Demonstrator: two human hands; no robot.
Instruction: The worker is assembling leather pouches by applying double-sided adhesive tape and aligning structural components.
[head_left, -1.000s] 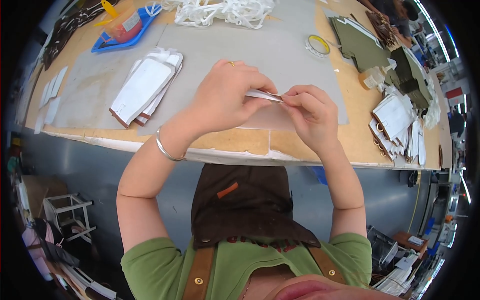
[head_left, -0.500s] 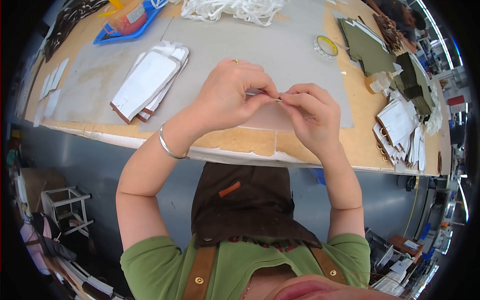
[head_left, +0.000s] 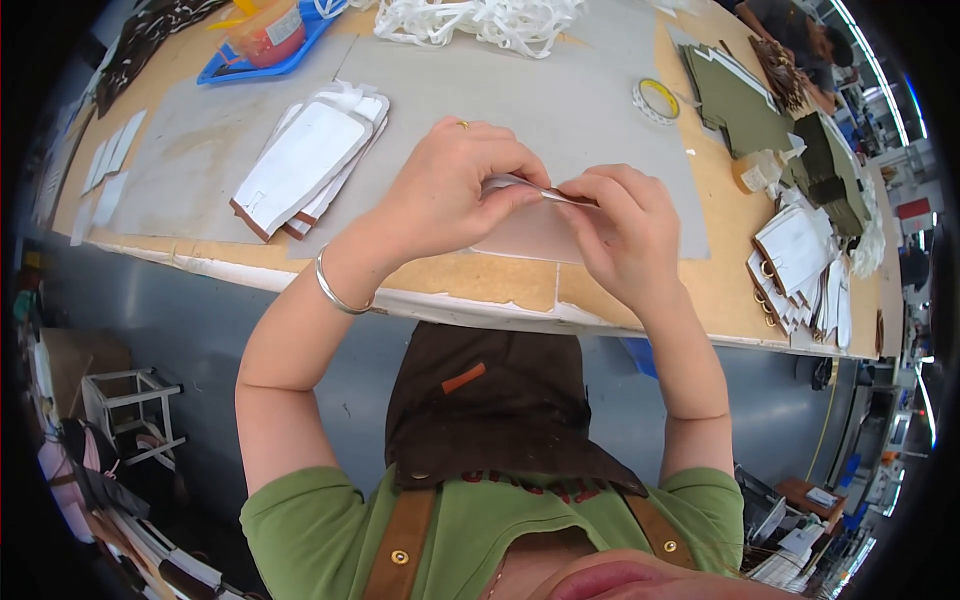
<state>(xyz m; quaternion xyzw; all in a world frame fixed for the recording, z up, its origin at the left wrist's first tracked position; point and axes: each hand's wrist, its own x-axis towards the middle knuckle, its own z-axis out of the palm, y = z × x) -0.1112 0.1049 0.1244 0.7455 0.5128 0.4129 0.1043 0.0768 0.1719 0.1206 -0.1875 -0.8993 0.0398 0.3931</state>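
Above the near part of the table, my left hand point(head_left: 440, 190) and my right hand point(head_left: 632, 230) face each other, fingertips close together. Between them runs a thin strip-like piece point(head_left: 566, 196), whitish along one side and brown along the other. Thumb and fingers of each hand pinch it; my palms and fingers hide much of it, so its full shape cannot be made out. Left of my left hand lies a stack of white pieces with brown edges point(head_left: 305, 165), touched by neither hand.
A grey mat point(head_left: 560, 90) covers the table's middle. Farther back are white ribbons point(head_left: 480, 22) and a blue tray point(head_left: 225, 73) with a red-filled container point(head_left: 272, 40). To the right: a tape roll point(head_left: 655, 101), olive pieces point(head_left: 735, 105), an amber bottle point(head_left: 755, 173), white pieces with rings point(head_left: 795, 240).
A longer stretch of the strip now shows between my fingertips, with its brown side visible by my right fingers. Both hands keep their pinch. The whole view has shifted slightly.
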